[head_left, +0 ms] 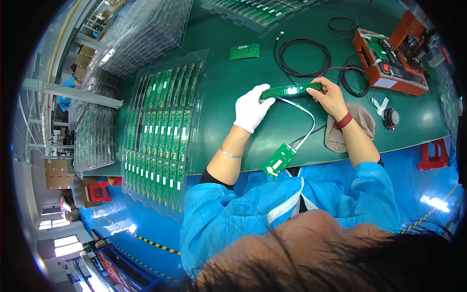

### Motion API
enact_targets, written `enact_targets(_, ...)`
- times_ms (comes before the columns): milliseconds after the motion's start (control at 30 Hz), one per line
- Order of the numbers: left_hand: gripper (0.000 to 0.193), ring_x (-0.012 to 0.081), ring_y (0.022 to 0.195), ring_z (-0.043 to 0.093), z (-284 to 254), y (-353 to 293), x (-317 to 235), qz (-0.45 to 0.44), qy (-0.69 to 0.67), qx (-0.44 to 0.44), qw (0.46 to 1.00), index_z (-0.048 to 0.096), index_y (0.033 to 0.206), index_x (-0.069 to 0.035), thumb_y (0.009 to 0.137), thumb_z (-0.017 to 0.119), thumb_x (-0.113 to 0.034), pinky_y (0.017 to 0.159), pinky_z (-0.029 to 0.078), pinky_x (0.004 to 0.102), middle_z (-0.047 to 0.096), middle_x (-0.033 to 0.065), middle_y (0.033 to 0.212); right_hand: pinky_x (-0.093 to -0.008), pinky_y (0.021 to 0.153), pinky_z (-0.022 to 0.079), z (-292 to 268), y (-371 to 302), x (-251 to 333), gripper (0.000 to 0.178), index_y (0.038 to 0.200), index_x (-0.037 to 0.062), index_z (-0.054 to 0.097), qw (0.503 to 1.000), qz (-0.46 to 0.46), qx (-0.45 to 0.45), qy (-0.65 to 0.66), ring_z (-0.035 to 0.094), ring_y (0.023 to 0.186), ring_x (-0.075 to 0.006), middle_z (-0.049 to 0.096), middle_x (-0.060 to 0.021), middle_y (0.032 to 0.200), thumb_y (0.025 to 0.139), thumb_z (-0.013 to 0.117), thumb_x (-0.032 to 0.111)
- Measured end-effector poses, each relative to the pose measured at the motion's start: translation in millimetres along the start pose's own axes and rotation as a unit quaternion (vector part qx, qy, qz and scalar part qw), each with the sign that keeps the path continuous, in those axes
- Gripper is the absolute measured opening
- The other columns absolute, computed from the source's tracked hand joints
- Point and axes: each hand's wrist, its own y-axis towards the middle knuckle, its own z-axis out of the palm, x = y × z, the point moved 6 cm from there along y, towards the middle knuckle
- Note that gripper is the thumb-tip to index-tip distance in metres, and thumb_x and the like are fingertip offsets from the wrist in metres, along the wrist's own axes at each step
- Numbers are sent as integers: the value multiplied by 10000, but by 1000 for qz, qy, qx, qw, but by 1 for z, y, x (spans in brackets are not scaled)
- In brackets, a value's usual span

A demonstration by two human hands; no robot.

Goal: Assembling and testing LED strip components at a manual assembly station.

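Note:
Between my two hands a long, narrow green circuit board [277,93] is held up above the table, with white lights glowing near its right half. White-gloved, my left hand [251,108] pinches its left end. The bare fingers of my right hand [329,95] close on its right end, thumb on the face. A white cable [310,119] runs from beneath the board down to a smaller green circuit board [278,161] at the table's near edge. Beside my right forearm lies a crumpled brown cloth [335,138].
A clear tray [205,73] filled with rows of green boards lies left, near stacked clear trays [146,34]. Another board [244,51] and a coiled black cable [305,41] lie beyond my hands. At right stand an orange box [389,80] and a small round speaker-like part [390,118].

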Motion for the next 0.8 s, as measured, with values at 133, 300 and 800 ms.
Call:
enact_targets(133, 392, 123, 623, 560, -2, 2, 12, -14, -37, -1, 999, 643, 1135, -27, 762, 736, -107, 610, 471, 240, 682, 63, 849, -184, 587, 435, 7, -3, 6, 297, 1161, 37, 600, 998, -39, 9, 37, 540, 614, -89, 617, -15, 762, 870, 657, 46)
enact_targets(300, 393, 126, 636, 556, -3, 0, 10, -61, -74, 15, 995, 644, 1139, -30, 764, 736, -103, 618, 469, 235, 678, 64, 847, -201, 585, 433, -12, -14, 24, 333, 1215, 45, 592, 992, -62, -37, -103, 535, 611, -94, 622, -8, 753, 887, 640, 76)
enact_targets(800, 369, 137, 653, 537, 21, 22, -11, -13, -80, -11, 997, 661, 1114, -46, 763, 753, -116, 630, 465, 256, 662, 58, 849, -339, 853, 490, -239, -118, 7, 423, 1278, 125, 587, 781, -88, -309, -536, 610, 996, -280, 626, -100, 1184, 864, 654, 181)
